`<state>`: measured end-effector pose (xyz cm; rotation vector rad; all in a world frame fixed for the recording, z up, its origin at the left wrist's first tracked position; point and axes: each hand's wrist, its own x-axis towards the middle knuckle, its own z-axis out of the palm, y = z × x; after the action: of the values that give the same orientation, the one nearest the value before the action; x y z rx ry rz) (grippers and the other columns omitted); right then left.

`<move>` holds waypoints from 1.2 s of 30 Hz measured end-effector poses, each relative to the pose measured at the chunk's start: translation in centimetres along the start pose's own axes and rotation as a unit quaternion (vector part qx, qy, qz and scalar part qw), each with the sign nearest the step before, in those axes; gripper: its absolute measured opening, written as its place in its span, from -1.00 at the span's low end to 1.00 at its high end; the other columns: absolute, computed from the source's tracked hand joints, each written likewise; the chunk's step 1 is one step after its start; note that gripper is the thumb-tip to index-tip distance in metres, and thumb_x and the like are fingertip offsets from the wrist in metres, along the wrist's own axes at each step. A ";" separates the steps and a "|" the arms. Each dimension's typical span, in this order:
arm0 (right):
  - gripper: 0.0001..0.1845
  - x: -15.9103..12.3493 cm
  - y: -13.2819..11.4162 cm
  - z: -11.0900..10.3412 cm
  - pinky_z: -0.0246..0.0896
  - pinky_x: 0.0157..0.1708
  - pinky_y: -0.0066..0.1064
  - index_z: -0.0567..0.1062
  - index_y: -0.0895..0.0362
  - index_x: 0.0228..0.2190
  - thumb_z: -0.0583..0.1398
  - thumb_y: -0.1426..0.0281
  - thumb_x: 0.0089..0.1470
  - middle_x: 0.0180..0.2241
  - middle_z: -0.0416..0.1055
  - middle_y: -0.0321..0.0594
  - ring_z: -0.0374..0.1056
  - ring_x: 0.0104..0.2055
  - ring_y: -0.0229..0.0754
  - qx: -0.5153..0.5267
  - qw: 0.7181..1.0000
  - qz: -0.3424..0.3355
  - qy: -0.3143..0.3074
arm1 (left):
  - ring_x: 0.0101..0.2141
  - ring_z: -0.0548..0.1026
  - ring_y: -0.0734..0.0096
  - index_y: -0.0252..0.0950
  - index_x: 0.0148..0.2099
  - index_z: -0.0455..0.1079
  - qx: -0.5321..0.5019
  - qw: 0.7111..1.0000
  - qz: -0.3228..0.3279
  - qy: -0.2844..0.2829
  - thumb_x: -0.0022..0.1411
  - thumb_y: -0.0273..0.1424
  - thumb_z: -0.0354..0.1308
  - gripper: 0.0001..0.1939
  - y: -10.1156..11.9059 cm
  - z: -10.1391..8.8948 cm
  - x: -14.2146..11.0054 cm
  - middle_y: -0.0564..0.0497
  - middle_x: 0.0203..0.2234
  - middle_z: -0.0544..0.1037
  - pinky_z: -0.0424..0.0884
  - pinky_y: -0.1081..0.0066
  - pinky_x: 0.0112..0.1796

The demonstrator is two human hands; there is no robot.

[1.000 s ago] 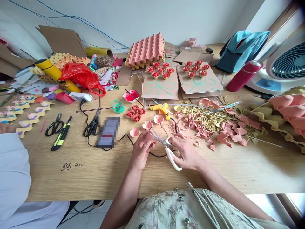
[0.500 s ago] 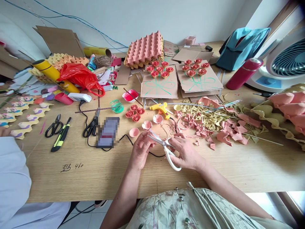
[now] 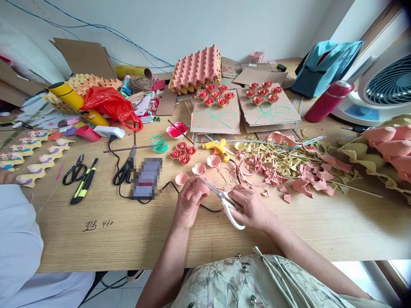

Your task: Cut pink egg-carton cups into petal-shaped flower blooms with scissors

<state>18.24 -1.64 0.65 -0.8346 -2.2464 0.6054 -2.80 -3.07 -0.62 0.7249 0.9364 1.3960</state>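
Between the fingers of my left hand (image 3: pixel 190 200) is a small pink piece of egg carton (image 3: pixel 202 187), partly covered by the fingertips. My right hand (image 3: pixel 252 207) grips white-handled scissors (image 3: pixel 228 209), whose blades point up and left and touch or nearly touch the pink piece. Just beyond my hands lie pink carton cups (image 3: pixel 181 179), one with layered petals (image 3: pixel 199 169). Behind them sits a group of red-painted carton roses (image 3: pixel 184 159). A yellow glue gun (image 3: pixel 215 146) rests to the right of these.
Pink and yellow carton scraps (image 3: pixel 282 167) are heaped on the right. Cardboard pieces with roses (image 3: pixel 215 122) stand at the back, near stacked egg trays (image 3: pixel 195 68). On the left lie black scissors (image 3: pixel 75 171), a utility knife (image 3: pixel 84 184) and a phone (image 3: pixel 147 179). A co-worker's sleeve (image 3: pixel 19 226) shows at far left.
The scissor blades look closer together, and more of the pink piece shows in my left hand. The whole view has shifted slightly; other things stay in place.
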 end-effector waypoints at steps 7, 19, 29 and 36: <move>-0.67 -0.4 0.8 0.4 0.04 -0.44 -0.39 0.15 0.05 -0.50 0.12 0.31 0.28 -0.54 0.19 -0.34 0.11 -0.48 -0.24 0.043 0.996 0.076 0.002 | -0.06 0.55 0.28 -0.15 0.03 0.47 0.040 0.999 0.029 0.011 0.07 -0.27 0.43 -0.54 0.3 0.2 0.0 -0.02 -0.04 0.57 0.51 0.35 -0.13; -0.81 0.0 0.7 -0.2 0.15 -0.19 -0.24 0.27 0.06 -0.35 0.18 0.27 0.19 -0.41 0.40 -0.25 0.28 -0.37 -0.14 -0.034 0.997 0.049 -0.048 | -0.15 0.56 0.30 -0.12 0.03 0.51 0.052 0.997 0.053 0.001 0.07 -0.25 0.43 -0.55 0.3 0.5 -0.1 -0.02 -0.07 0.55 0.54 0.26 -0.12; -0.75 0.0 0.6 -0.4 0.09 -0.21 -0.25 0.21 0.06 -0.42 0.15 0.26 0.21 -0.46 0.36 -0.29 0.24 -0.41 -0.16 -0.043 0.996 0.046 -0.063 | -0.14 0.57 0.25 -0.13 0.05 0.50 0.050 0.997 0.054 -0.011 0.07 -0.24 0.43 -0.53 -0.3 0.2 0.0 -0.04 -0.11 0.57 0.55 0.22 -0.11; -0.71 -0.1 0.3 -0.4 0.05 -0.27 -0.30 0.19 0.06 -0.45 0.11 0.25 0.28 -0.50 0.32 -0.31 0.19 -0.45 -0.19 -0.011 0.998 0.025 -0.050 | -0.10 0.58 0.21 -0.14 0.07 0.48 0.054 0.996 0.062 -0.029 0.11 -0.26 0.41 -0.54 0.0 0.1 -0.1 -0.09 -0.05 0.60 0.54 0.22 -0.10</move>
<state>18.67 -1.44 0.67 -0.8915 -2.3332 0.6592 -2.71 -3.18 -0.52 0.9134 0.9394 1.4335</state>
